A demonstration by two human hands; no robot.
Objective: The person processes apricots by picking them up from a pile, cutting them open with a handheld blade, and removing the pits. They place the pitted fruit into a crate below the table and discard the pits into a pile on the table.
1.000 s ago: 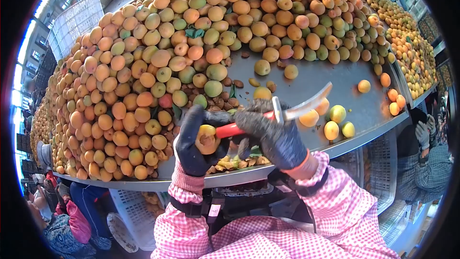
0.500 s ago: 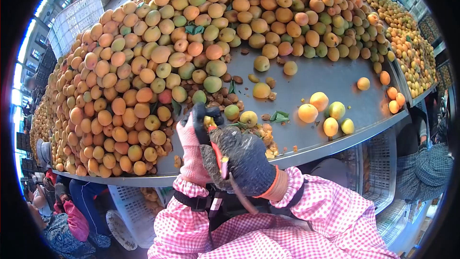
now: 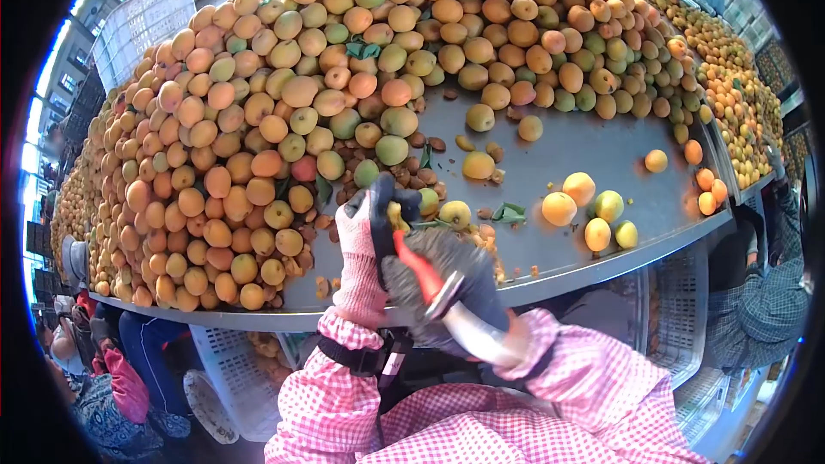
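On the left, the heap of fruit (image 3: 215, 163) lies much as it did a second ago, with brown pieces (image 3: 419, 177) spread at its inner edge. Nearer the person, the gloved left hand (image 3: 378, 219) curls closed around a piece of yellow fruit (image 3: 396, 215), which a second ago showed a hollowed side and now lets only a small patch through the fingers. The red-handled knife (image 3: 418, 265) has swung round: its blade, earlier pointing up and away to the right, now slants back toward the right forearm, and the handle's butt end is up at the fruit. That suggests the work is being done with the butt rather than the cutting edge, though the glove hides the contact. The gloved right hand (image 3: 460, 262) is closed on the handle and blurred, so its exact finger positions cannot be told. Just beyond the left hand, two whole fruits (image 3: 455, 213), covered by the hands a second ago, sit on the metal tabletop (image 3: 601, 146). Farther right, a cluster of five loose fruits (image 3: 608, 206) keeps its arrangement.
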